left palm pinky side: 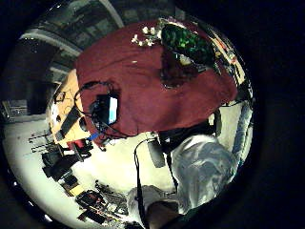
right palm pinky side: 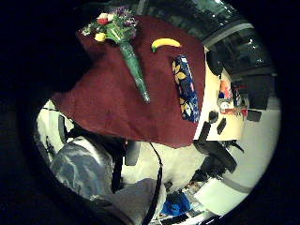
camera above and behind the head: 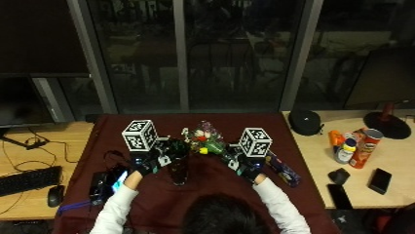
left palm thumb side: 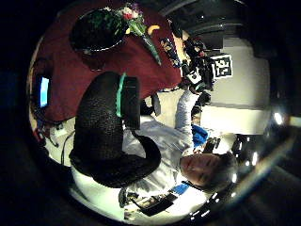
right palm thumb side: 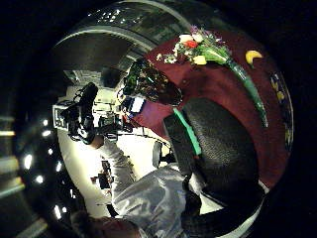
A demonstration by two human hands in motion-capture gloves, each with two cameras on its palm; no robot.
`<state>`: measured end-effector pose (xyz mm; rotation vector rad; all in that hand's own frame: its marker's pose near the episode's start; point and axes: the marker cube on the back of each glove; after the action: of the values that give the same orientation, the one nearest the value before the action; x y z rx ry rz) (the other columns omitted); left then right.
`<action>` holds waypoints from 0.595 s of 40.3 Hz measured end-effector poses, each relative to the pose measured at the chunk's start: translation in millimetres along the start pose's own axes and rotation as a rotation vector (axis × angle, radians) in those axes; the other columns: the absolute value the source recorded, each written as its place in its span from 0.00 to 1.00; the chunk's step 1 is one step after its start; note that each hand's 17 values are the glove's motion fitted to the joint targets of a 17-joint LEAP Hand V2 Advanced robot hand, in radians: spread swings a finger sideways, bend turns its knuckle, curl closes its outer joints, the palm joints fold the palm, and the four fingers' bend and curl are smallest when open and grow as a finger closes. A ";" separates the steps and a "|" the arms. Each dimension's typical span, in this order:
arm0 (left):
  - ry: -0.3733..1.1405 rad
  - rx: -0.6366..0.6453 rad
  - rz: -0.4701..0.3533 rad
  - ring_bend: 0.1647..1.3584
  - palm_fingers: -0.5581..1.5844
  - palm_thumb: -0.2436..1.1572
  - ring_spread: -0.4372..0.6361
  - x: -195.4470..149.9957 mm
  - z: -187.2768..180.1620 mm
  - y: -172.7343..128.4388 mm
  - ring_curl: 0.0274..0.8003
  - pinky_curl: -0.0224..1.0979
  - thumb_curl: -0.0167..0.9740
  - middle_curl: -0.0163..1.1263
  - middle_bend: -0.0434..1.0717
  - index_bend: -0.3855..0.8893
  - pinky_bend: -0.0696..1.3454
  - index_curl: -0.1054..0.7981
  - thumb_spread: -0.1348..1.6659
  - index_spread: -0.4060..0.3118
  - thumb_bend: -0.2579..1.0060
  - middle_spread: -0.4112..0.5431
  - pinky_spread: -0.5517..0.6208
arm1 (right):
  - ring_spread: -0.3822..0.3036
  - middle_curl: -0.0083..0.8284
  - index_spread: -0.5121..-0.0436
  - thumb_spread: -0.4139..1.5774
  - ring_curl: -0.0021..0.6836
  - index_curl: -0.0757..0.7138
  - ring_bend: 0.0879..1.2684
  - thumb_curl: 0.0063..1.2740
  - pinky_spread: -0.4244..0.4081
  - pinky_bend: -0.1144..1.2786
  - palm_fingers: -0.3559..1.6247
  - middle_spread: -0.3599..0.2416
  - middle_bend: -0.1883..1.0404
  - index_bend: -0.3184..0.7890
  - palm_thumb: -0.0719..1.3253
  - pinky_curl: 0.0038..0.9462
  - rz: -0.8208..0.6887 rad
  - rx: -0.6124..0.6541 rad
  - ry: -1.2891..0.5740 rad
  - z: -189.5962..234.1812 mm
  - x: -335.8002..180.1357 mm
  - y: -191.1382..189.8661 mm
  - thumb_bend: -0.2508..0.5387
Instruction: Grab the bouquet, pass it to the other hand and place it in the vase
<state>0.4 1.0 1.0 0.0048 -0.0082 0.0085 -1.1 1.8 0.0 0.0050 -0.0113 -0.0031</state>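
On the dark red cloth (camera above and behind the head: 214, 190) the bouquet (right palm pinky side: 123, 46) lies flat, flowers toward the far edge and its green wrapped stem pointing back toward the person. The vase (camera above and behind the head: 176, 163) stands just beside its flowers. Both gloved hands hover above the cloth, the left hand (camera above and behind the head: 146, 164) by the vase, the right hand (camera above and behind the head: 248, 168) by the stem; whether their fingers are spread or curled cannot be told. A banana (right palm pinky side: 165, 43) and a patterned blue packet (right palm pinky side: 185, 87) lie beyond the stem.

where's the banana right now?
The yellow banana lies on the dark red tablecloth, between the green-wrapped flower bouquet and the blue flower-patterned pouch; no hand touches it in the right palm views.
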 end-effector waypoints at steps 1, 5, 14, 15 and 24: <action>-0.003 0.002 0.000 0.24 0.40 0.32 0.53 0.0 0.4 0.2 0.07 0.06 0.07 0.05 0.21 0.42 0.21 0.16 0.33 0.56 0.31 0.50 0.63 | 0.60 0.06 0.73 0.43 0.08 0.15 0.19 0.04 0.62 0.34 0.35 0.54 0.31 0.44 0.27 0.08 0.001 0.003 -0.001 0.0 0.0 0.5 0.58; -0.019 0.013 -0.004 0.29 0.38 0.34 0.59 0.2 4.6 1.1 0.15 0.11 0.10 0.10 0.21 0.42 0.22 0.21 0.47 0.56 0.31 0.53 0.70 | 0.62 0.12 0.57 0.57 0.15 0.22 0.20 0.06 0.67 0.36 0.33 0.52 0.31 0.43 0.30 0.15 0.012 0.022 0.001 -0.2 1.7 3.6 0.61; -0.073 0.094 -0.011 0.32 0.37 0.34 0.65 4.9 6.5 0.7 0.21 0.16 0.16 0.16 0.21 0.43 0.22 0.28 0.65 0.57 0.28 0.55 0.78 | 0.66 0.21 0.42 0.74 0.22 0.31 0.21 0.09 0.72 0.36 0.32 0.53 0.33 0.42 0.31 0.21 0.045 -0.024 0.073 -8.0 -1.0 5.4 0.59; -0.080 0.108 -0.012 0.32 0.37 0.34 0.66 5.7 6.3 0.0 0.21 0.16 0.17 0.16 0.21 0.44 0.21 0.30 0.66 0.57 0.28 0.55 0.78 | 0.66 0.22 0.42 0.75 0.23 0.31 0.21 0.09 0.72 0.36 0.33 0.54 0.34 0.42 0.30 0.22 0.048 -0.023 0.083 -9.5 -2.4 4.4 0.56; -0.097 0.180 0.053 0.33 0.37 0.32 0.68 32.0 -4.0 -7.3 0.24 0.20 0.21 0.20 0.21 0.44 0.20 0.36 0.71 0.58 0.23 0.55 0.81 | 0.66 0.30 0.44 0.79 0.31 0.28 0.32 0.13 0.71 0.42 0.40 0.64 0.39 0.33 0.30 0.27 0.102 -0.063 0.183 -25.9 -12.0 -3.1 0.49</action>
<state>32.4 -6.1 -2.7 0.1848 -0.1049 0.0622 -12.8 -1.2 -26.0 -0.0584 0.1716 0.0992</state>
